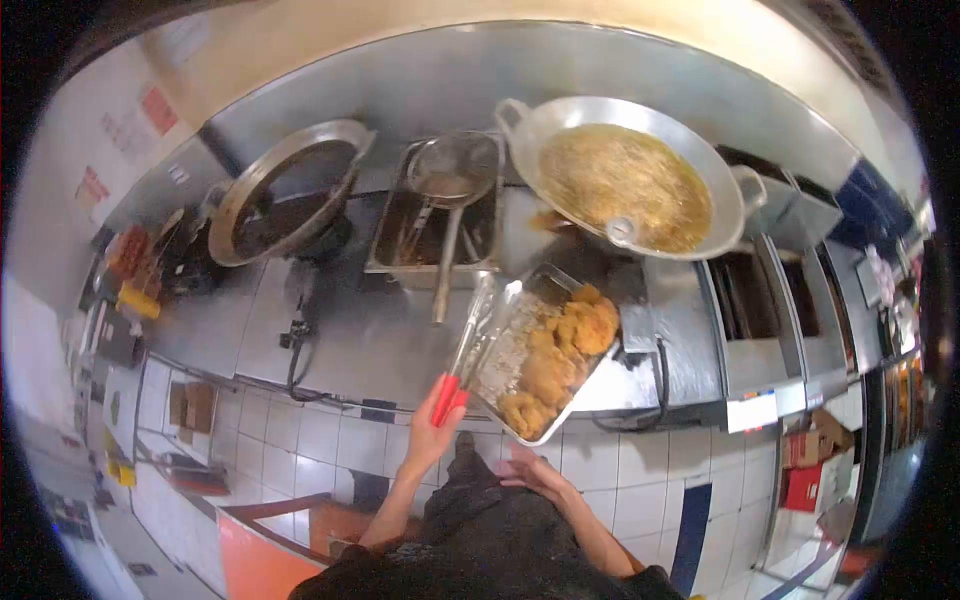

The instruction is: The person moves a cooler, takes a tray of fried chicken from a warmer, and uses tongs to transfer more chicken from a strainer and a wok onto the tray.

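Note:
My left hand point(433, 430) is closed round the red handles of metal tongs point(449, 395), whose arms point up and away along the tray's left side. A metal tray point(538, 437) holds browned fried pieces point(562, 350) on its right part, with pale crumbs on the left. The tray sits tilted at the counter's front edge. Just below its near end is my right hand point(530, 471), fingers apart, with nothing seen in it.
A large pan of bubbling oil point(625, 185) stands at the back right. A strainer point(450, 180) rests over a metal container point(385, 262). At the left is a dark wok point(285, 190). Fryer wells point(745, 290) are on the right. Cables hang at the counter's front edge.

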`<state>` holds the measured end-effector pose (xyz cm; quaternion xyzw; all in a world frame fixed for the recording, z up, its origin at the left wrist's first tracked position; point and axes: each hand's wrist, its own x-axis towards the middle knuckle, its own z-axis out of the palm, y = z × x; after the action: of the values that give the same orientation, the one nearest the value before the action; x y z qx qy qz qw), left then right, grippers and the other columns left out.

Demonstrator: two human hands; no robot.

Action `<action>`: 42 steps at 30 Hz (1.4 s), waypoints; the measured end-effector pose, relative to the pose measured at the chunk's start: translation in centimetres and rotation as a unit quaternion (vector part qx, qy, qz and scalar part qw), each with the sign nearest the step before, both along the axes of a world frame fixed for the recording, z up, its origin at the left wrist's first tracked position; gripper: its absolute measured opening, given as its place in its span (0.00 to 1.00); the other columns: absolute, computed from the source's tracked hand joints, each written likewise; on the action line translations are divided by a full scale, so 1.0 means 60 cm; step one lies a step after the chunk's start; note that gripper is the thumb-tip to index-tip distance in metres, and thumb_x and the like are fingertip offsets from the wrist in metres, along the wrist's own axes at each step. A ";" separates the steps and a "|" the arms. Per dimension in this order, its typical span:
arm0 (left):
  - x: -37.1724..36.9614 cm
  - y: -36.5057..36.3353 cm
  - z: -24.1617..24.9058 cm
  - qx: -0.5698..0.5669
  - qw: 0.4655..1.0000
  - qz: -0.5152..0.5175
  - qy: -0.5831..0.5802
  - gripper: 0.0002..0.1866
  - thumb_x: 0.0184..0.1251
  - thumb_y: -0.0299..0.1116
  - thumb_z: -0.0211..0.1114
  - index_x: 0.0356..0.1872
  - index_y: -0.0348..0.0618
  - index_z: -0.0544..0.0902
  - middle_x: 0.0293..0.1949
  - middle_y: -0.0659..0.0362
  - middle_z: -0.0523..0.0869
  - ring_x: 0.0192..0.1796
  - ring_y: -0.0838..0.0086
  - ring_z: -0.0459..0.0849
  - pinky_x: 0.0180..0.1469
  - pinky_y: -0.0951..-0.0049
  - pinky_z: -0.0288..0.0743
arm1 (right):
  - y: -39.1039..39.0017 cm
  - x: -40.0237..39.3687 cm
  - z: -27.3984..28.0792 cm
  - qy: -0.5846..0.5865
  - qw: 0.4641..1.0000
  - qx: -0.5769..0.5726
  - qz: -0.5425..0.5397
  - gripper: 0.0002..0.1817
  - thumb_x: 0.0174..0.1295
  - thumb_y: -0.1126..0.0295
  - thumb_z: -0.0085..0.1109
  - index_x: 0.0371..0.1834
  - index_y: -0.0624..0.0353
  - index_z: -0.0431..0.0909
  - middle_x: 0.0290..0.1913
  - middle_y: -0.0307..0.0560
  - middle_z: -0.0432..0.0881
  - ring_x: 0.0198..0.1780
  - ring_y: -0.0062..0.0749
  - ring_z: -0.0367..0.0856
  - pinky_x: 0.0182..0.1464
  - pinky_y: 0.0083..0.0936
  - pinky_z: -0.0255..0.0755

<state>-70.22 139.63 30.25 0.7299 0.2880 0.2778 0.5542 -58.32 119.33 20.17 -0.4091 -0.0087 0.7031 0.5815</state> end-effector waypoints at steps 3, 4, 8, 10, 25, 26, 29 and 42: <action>-0.003 0.055 0.082 -0.041 0.997 0.028 -0.055 0.34 0.66 0.36 0.65 0.69 0.35 0.61 0.61 0.50 0.75 0.59 0.68 0.77 0.62 0.71 0.68 | 0.014 0.005 -0.025 -0.118 0.986 0.001 0.115 0.24 0.70 0.59 0.48 0.65 0.61 0.66 0.54 0.52 0.78 0.52 0.35 0.79 0.55 0.32 0.74; -0.015 0.095 0.064 0.062 0.995 0.043 -0.062 0.35 0.66 0.37 0.64 0.69 0.34 0.60 0.62 0.50 0.73 0.58 0.68 0.78 0.61 0.72 0.69 | 0.023 0.003 -0.042 -0.178 0.978 0.045 0.101 0.20 0.70 0.60 0.48 0.58 0.63 0.73 0.48 0.50 0.81 0.47 0.29 0.80 0.52 0.27 0.74; -0.063 0.246 0.049 0.035 0.990 0.121 -0.060 0.33 0.67 0.38 0.64 0.68 0.36 0.63 0.58 0.51 0.78 0.54 0.69 0.80 0.57 0.71 0.71 | 0.113 0.010 0.043 -0.334 0.939 -0.013 0.078 0.19 0.70 0.62 0.47 0.54 0.66 0.74 0.48 0.49 0.82 0.45 0.28 0.80 0.49 0.26 0.75; -0.087 0.310 0.051 -0.079 0.984 0.162 -0.012 0.30 0.67 0.40 0.63 0.67 0.38 0.66 0.53 0.52 0.81 0.51 0.70 0.81 0.54 0.71 0.73 | 0.176 0.018 0.028 -0.362 0.932 0.014 0.015 0.17 0.70 0.63 0.47 0.51 0.66 0.75 0.43 0.46 0.82 0.42 0.26 0.79 0.46 0.25 0.76; -0.094 0.519 -0.247 0.101 0.962 0.241 0.077 0.30 0.61 0.45 0.67 0.58 0.35 0.73 0.37 0.51 0.85 0.37 0.66 0.83 0.41 0.68 0.75 | 0.399 -0.044 0.119 -0.362 0.878 -0.077 -0.303 0.15 0.71 0.60 0.48 0.49 0.60 0.74 0.42 0.44 0.82 0.37 0.23 0.80 0.39 0.20 0.73; -0.080 0.523 -0.240 0.142 0.952 0.262 0.066 0.32 0.60 0.48 0.67 0.58 0.35 0.73 0.36 0.51 0.85 0.35 0.64 0.83 0.39 0.66 0.76 | 0.399 -0.048 0.123 -0.361 0.879 -0.076 -0.302 0.16 0.71 0.59 0.47 0.49 0.60 0.74 0.42 0.44 0.82 0.39 0.25 0.81 0.40 0.21 0.73; -0.048 0.517 -0.184 -0.010 0.967 0.198 0.163 0.36 0.62 0.50 0.63 0.63 0.32 0.67 0.50 0.47 0.80 0.39 0.64 0.82 0.47 0.65 0.75 | 0.399 -0.042 0.093 -0.386 0.857 -0.093 -0.330 0.24 0.70 0.54 0.47 0.58 0.64 0.70 0.50 0.51 0.80 0.43 0.30 0.80 0.44 0.24 0.75; 0.109 0.532 0.005 0.159 0.955 0.219 -0.122 0.17 0.59 0.30 0.62 0.51 0.41 0.77 0.48 0.47 0.78 0.54 0.53 0.75 0.56 0.57 0.70 | 0.583 0.150 0.132 -0.118 0.977 0.047 -0.171 0.30 0.66 0.46 0.52 0.56 0.64 0.70 0.40 0.49 0.81 0.31 0.29 0.79 0.28 0.21 0.75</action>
<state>-63.70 171.55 30.57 0.6881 0.3233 0.5216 0.3871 -49.33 154.30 28.07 -0.4569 -0.0405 0.5385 0.7069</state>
